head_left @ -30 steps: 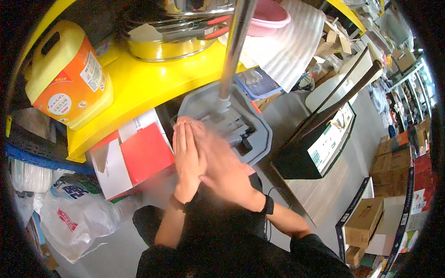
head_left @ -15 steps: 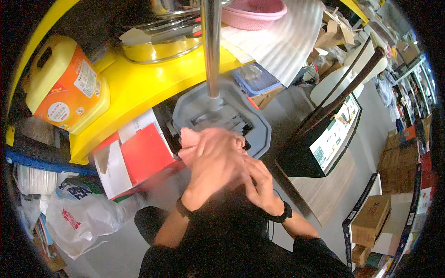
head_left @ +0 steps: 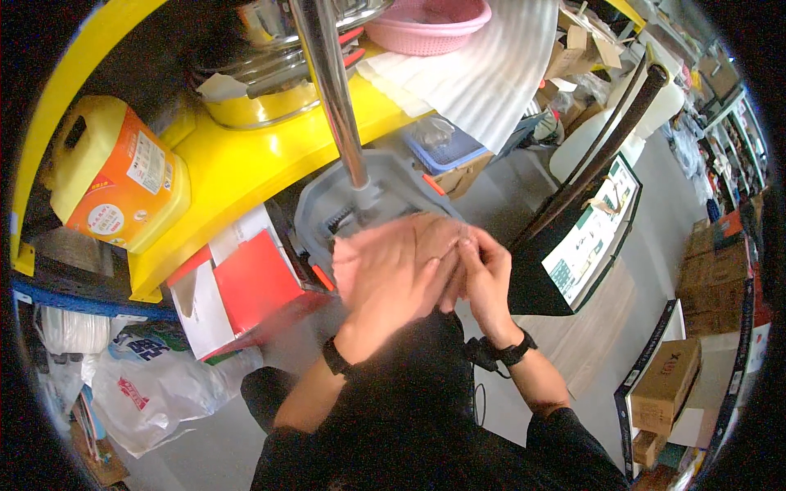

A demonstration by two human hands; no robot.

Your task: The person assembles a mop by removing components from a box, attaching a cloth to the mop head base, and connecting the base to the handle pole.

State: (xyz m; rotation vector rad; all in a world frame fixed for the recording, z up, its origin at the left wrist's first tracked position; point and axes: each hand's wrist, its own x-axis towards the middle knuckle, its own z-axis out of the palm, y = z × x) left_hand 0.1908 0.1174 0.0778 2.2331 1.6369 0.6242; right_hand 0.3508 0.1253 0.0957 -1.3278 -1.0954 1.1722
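Observation:
Both my hands are on a pink cloth (head_left: 350,250) in front of my body, above the near rim of a grey mop bucket (head_left: 315,192). My left hand (head_left: 385,282) lies over the cloth with its back up, closed on it, its fingers partly smeared by motion. At the cloth's right edge, my right hand (head_left: 488,278) pinches it between thumb and fingers. Rising from the bucket is a shiny metal pole (head_left: 334,98), leaning left at its top; its lower end shows a grey fitting. Part of the bucket is hidden behind the cloth and hands.
A yellow shelf (head_left: 225,200) holds a yellow jug (head_left: 123,176), metal pans and a pink basket (head_left: 427,29). Beneath it stand a red-and-white box (head_left: 254,274) and a white plastic bag (head_left: 168,389). To the right are a black-sided box (head_left: 540,282) and cardboard cartons (head_left: 667,385).
The bunched cloth is now spread wider between my hands. My right hand has moved up and right, apart from the left. With the shifted view, the pole leans further left.

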